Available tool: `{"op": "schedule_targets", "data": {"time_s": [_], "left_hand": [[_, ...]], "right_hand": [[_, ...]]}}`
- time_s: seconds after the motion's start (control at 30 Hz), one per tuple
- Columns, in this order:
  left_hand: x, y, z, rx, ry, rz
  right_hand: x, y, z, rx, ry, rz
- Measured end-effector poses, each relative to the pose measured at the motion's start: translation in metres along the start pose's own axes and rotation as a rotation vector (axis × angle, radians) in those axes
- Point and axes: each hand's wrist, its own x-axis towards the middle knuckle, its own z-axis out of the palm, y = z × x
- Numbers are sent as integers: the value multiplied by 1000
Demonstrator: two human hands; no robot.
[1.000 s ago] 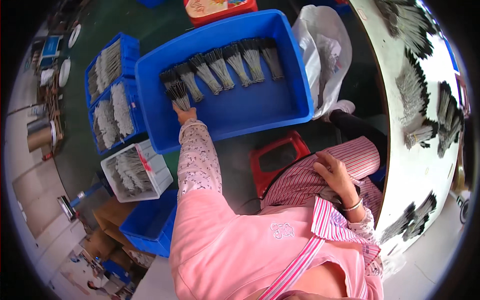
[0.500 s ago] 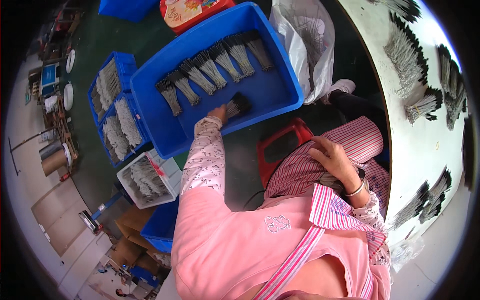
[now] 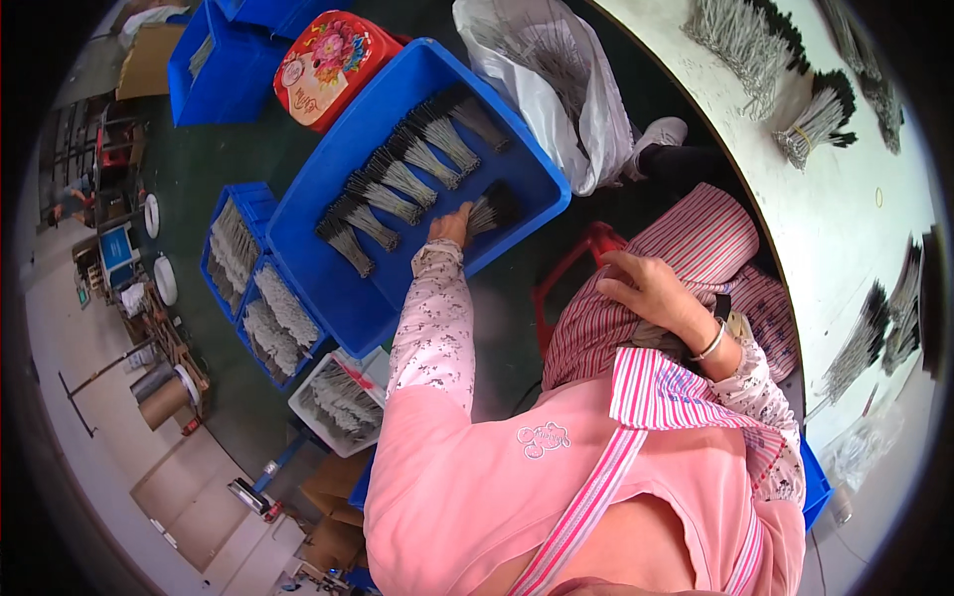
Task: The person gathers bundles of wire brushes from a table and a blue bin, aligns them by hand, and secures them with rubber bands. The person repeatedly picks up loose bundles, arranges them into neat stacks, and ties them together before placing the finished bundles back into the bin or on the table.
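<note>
My left hand (image 3: 452,226) reaches into a big blue tub (image 3: 333,323). Its fingers are closed at the grey end of a bundle of thin wires (image 3: 483,216), whose black ends point away from me. This bundle lies low over the tub's floor, close to the near right wall. Further in, a row of similar wire bundles (image 3: 405,184) rests side by side, black ends to the far side. My right hand (image 3: 651,291) hovers above my striped apron (image 3: 691,233), fingers loosely bent and apart, holding nothing.
A white table (image 3: 795,228) at right carries more wire bundles (image 3: 820,119). Beside the tub stand a white plastic sack (image 3: 596,149), a red patterned stool (image 3: 333,70) and blue crates (image 3: 238,204) of pale wires. A red stool (image 3: 547,298) is near my lap.
The view has turned, so the surroundings appear shifted. My left hand has carried the wire bundle toward the tub's right end. My right hand keeps its loose pose.
</note>
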Motion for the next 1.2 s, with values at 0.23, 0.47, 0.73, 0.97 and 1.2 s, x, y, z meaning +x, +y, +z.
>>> {"op": "schedule_targets", "data": {"time_s": [0.23, 0.47, 0.73, 0.97, 1.2], "left_hand": [[33, -8, -42, 392, 289, 204], [36, 28, -57, -53, 2, -310], [45, 18, -45, 339, 359, 118], [87, 17, -65, 282, 257, 309], [114, 41, -17, 285, 342, 321]], "right_hand": [[-2, 1, -5, 5, -1, 36], [1, 3, -7, 9, -8, 43], [1, 7, -6, 32, 21, 28], [1, 9, -6, 32, 39, 34], [4, 6, -7, 29, 35, 67]]}}
